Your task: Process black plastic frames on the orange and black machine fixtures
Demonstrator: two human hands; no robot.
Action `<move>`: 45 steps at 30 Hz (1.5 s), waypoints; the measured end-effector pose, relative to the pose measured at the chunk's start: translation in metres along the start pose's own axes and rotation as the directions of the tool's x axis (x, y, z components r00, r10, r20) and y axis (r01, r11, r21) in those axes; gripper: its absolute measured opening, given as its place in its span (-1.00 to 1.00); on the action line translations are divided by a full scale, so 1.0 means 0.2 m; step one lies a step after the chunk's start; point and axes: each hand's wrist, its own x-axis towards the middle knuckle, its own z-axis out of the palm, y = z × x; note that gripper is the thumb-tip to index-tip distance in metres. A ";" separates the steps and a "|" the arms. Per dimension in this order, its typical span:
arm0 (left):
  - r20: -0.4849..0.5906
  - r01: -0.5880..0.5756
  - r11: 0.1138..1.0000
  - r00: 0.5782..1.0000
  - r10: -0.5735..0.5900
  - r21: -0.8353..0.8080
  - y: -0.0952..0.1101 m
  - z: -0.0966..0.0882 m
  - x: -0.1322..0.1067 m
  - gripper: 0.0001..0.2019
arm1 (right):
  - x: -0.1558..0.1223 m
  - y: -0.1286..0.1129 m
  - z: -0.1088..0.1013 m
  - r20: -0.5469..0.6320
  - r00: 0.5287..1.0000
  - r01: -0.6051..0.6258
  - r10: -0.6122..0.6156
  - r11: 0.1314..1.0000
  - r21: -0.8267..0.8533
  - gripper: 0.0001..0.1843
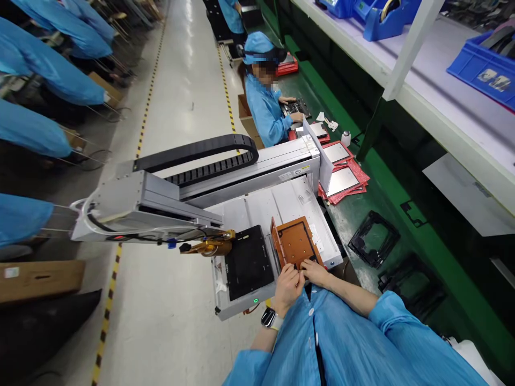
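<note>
My left hand [288,287], with a watch on its wrist, is at the near edge of an orange-brown fixture plate [300,244]. Its fingers are bent and pressed together. Right beside it, my right hand [316,272] rests at the same edge, fingers curled inward and almost touching the left. Whatever small thing lies between the fingertips is hidden. The plate has a dark outline, small holes and a raised flap [277,241] along its left side. To its left, a black flat panel [248,262] lies on the white machine bed [257,201].
A gantry arm [249,179] with a cable chain [201,147] spans the bed, carrying a brass-coloured head [209,246]. On the green bench are black frames [373,238] and silver panels [341,181] on red wrap. A co-worker [265,102] sits beyond. A shelf [422,69] overhangs the right.
</note>
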 end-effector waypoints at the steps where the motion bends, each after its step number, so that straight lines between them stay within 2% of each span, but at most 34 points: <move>1: 0.011 0.007 1.000 1.000 -0.007 -0.007 0.00 0.01 0.00 -0.63 | 0.00 -0.01 0.00 -0.008 1.000 -0.010 0.010 1.000 -0.001 -0.82; 4: 0.026 0.020 0.999 0.999 -0.020 -0.030 0.00 0.03 0.00 -0.68 | -0.01 -0.04 -0.02 -0.058 0.997 -0.051 0.052 0.999 0.016 -0.76; 7: 0.059 0.003 0.998 0.998 0.000 -0.062 0.01 0.07 0.00 -0.79 | -0.10 -0.05 -0.04 -0.173 0.973 -0.143 0.152 0.988 0.066 -0.59; 10: 0.138 -0.059 0.989 0.987 0.077 -0.132 0.01 0.14 0.00 -0.84 | -0.27 -0.03 -0.07 -0.272 0.925 -0.240 0.264 0.963 0.120 -0.46; 13: 0.264 -0.142 0.966 0.944 0.197 -0.215 -0.05 0.25 0.02 -0.75 | -0.48 -0.01 -0.08 -0.328 0.849 -0.381 0.414 0.910 0.161 -0.48; 15: 0.357 -0.187 0.951 0.895 0.269 -0.248 -0.11 0.35 0.05 -0.76 | -0.63 0.00 -0.08 -0.358 0.760 -0.513 0.543 0.839 0.183 -0.51; 17: 0.436 -0.210 0.944 0.846 0.307 -0.255 -0.17 0.45 0.07 -0.76 | -0.78 0.00 -0.06 -0.384 0.641 -0.642 0.664 0.739 0.207 -0.54; 21: 0.537 -0.238 0.941 0.774 0.334 -0.242 -0.29 0.59 0.07 -0.67 | -1.09 -0.02 -0.02 -0.441 0.312 -0.843 0.841 0.459 0.280 -0.53; 23: 0.561 -0.249 0.941 0.756 0.337 -0.229 -0.33 0.62 0.04 -0.64 | -1.26 -0.04 0.00 -0.461 0.153 -0.892 0.874 0.323 0.317 -0.47; 25: 0.568 -0.250 0.945 0.755 0.328 -0.213 -0.36 0.62 -0.01 -0.60 | -1.42 -0.05 0.01 -0.448 0.027 -0.931 0.893 0.186 0.314 -0.30; 26: 0.567 -0.246 0.947 0.759 0.320 -0.206 -0.37 0.62 -0.04 -0.58 | -1.50 -0.06 0.02 -0.422 -0.021 -0.951 0.906 0.112 0.288 -0.20; 28: 0.562 -0.235 0.950 0.766 0.312 -0.207 -0.37 0.61 -0.09 -0.57 | -1.62 -0.06 0.04 -0.344 -0.078 -0.979 0.936 -0.007 0.201 -0.08; 30: 0.556 -0.228 0.948 0.769 0.316 -0.224 -0.36 0.59 -0.14 -0.59 | -1.70 -0.05 0.05 -0.277 -0.089 -0.990 0.957 -0.054 0.133 -0.15; 31: 0.554 -0.227 0.945 0.768 0.322 -0.234 -0.34 0.59 -0.16 -0.60 | -1.71 -0.03 0.06 -0.257 -0.080 -0.992 0.963 -0.052 0.114 -0.22; 34: 0.554 -0.220 0.944 0.767 0.323 -0.246 -0.29 0.57 -0.19 -0.64 | -1.70 0.03 0.08 -0.237 -0.021 -0.995 0.971 0.002 0.096 -0.35; 39: 0.568 -0.175 0.944 0.763 0.309 -0.278 -0.20 0.52 -0.17 -0.68 | -1.63 0.13 0.09 -0.215 0.033 -0.996 0.976 0.051 0.078 -0.37; 42: 0.577 -0.155 0.943 0.757 0.305 -0.296 -0.17 0.51 -0.14 -0.68 | -1.63 0.13 0.08 -0.205 0.054 -0.993 0.977 0.073 0.088 -0.39; 45: 0.580 -0.139 0.941 0.757 0.302 -0.309 -0.15 0.51 -0.13 -0.70 | -1.65 0.11 0.07 -0.199 0.055 -0.991 0.978 0.078 0.110 -0.41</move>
